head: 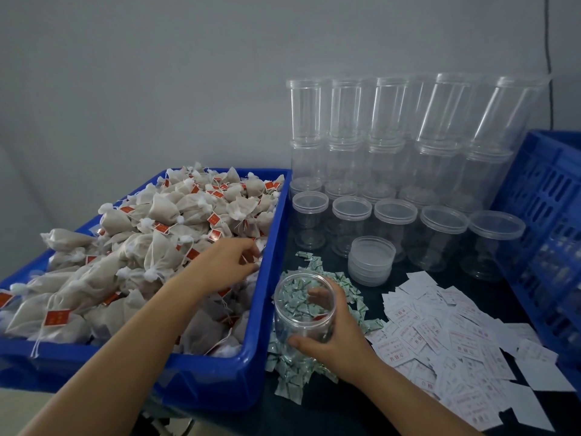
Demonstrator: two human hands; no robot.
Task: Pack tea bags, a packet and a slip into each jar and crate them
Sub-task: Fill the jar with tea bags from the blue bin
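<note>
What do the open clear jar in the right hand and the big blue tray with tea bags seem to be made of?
The open clear jar looks like thin glossy transparent plastic: fingers and packets show through it. The big blue tray looks like smooth moulded plastic, with rounded shiny rims.

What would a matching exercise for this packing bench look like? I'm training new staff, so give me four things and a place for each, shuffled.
Things:
1. tea bags
2. open jar
3. paper slips
4. stack of lids

Places:
A. spread on the dark table, right of the green packets
B. heaped in the blue tray
C. in front of the row of lidded jars
D. held by the right hand over the green packets

Pairs: 1-B, 2-D, 3-A, 4-C
</note>
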